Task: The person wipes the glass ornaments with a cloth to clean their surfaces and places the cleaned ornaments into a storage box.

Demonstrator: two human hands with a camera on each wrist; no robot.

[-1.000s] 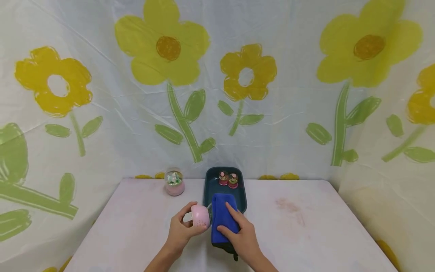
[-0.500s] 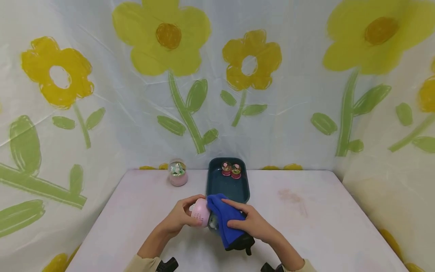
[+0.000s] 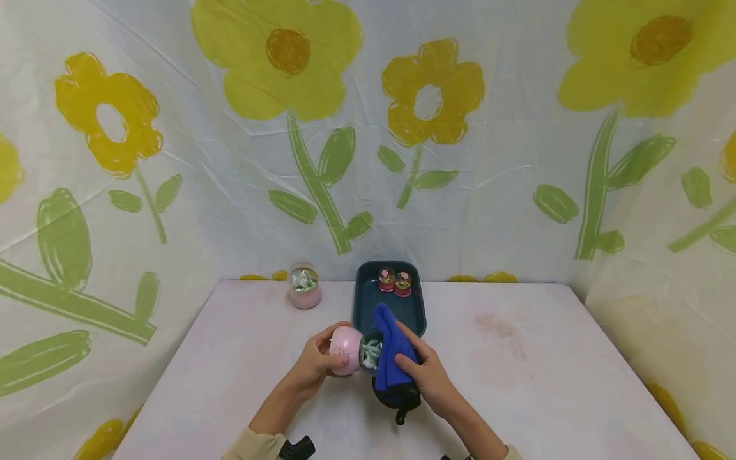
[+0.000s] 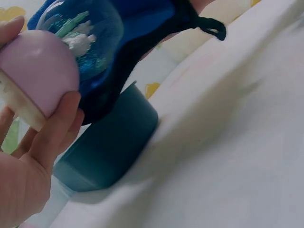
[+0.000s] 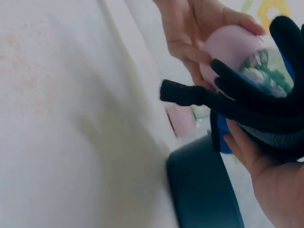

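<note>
My left hand grips the pink base of a snow globe, which lies on its side in the air, with its dome pointing right. Green and white figures show through the glass in the left wrist view. In my right hand is a folded blue cloth with black edging and a small black loop. The cloth lies against the far end of the dome and hides part of it. Right-hand fingers curl round the cloth's folds in the right wrist view.
A dark teal tray stands just beyond my hands, holding two small globes with red bases. Left of it, a second pink-based snow globe stands upright on the white table. A flower-printed curtain closes off the back.
The cloth has shifted off the dome's side to its far end, uncovering the figures inside. The globe's base has turned in my left hand. The head view has tilted slightly.
</note>
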